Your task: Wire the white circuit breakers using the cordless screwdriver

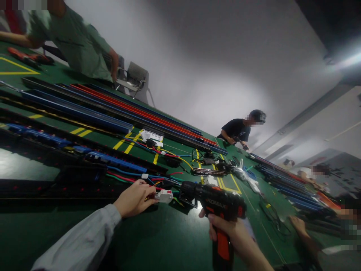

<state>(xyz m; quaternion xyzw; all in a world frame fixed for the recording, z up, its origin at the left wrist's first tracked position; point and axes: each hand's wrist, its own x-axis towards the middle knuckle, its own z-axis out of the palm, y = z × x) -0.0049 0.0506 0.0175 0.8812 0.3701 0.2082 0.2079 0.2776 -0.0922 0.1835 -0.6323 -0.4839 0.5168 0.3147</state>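
My left hand (135, 199), in a light grey sleeve, grips a small white circuit breaker (164, 196) with red marks between thumb and fingers. Red, blue, green and yellow wires (128, 177) run behind and around it. My right hand (225, 229) is wrapped round the handle of a black and orange cordless drill (216, 201). The drill's nose points left, close to the breaker and a dark bracket (184, 203). Whether the bit touches anything, I cannot tell. A long black channel (56, 188) with blue parts extends left from the wires.
Long blue, black and orange rails (135, 113) lie across the green table (158, 237). Electronic parts (210, 171) and a plastic bag (245, 175) lie beyond the drill. Another drill (28, 56) rests far left. Co-workers stand around, one hand (298, 226) near at right.
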